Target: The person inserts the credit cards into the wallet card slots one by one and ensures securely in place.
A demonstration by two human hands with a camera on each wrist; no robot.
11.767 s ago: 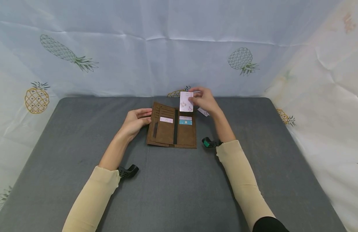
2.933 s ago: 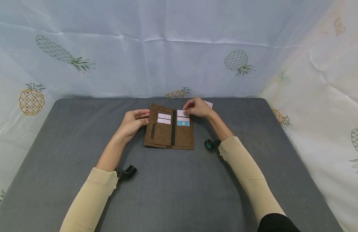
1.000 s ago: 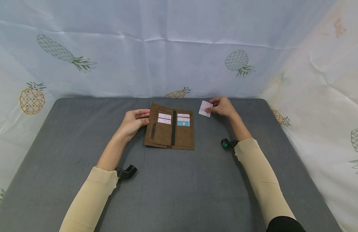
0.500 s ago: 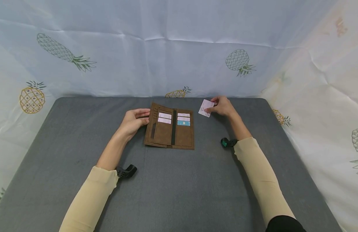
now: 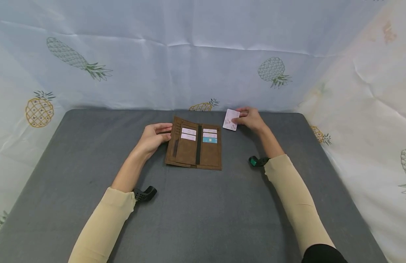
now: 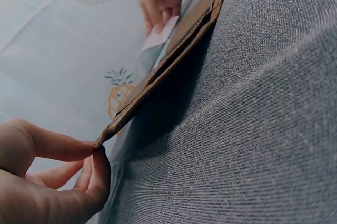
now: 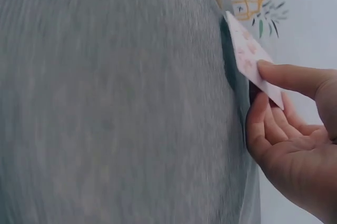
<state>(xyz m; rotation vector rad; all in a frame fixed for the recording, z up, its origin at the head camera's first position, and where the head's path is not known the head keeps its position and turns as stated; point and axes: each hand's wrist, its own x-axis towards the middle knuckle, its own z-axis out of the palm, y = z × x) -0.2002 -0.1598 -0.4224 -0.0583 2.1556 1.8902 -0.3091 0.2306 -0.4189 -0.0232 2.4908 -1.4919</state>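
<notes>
An open brown wallet [image 5: 186, 151] lies on the grey table, its left flap edge raised. My left hand [image 5: 151, 138] pinches that left edge between thumb and fingers, as the left wrist view [image 6: 58, 182] also shows. Pale pink cards [image 5: 188, 134] sit in the left slots. On the right side, more pink cards [image 5: 209, 133] stand above a blue card [image 5: 209, 140]. Right of the wallet, my right hand [image 5: 252, 119] pinches a pink patterned card [image 5: 230, 122] between thumb and fingers. In the right wrist view the card [image 7: 250, 50] is tilted, lifted off the cloth.
The grey cloth-covered table [image 5: 196, 219] reaches back to a pale curtain [image 5: 203, 73] with pineapple prints. Each wrist wears a black camera mount, the left one [image 5: 145, 193] and the right one [image 5: 258, 161] standing out over the table.
Since 2.9 s ago, my right hand has left the wallet's right slots and gripped the card lying behind it. In the last half second the card has risen slightly. My left hand stays on the wallet.
</notes>
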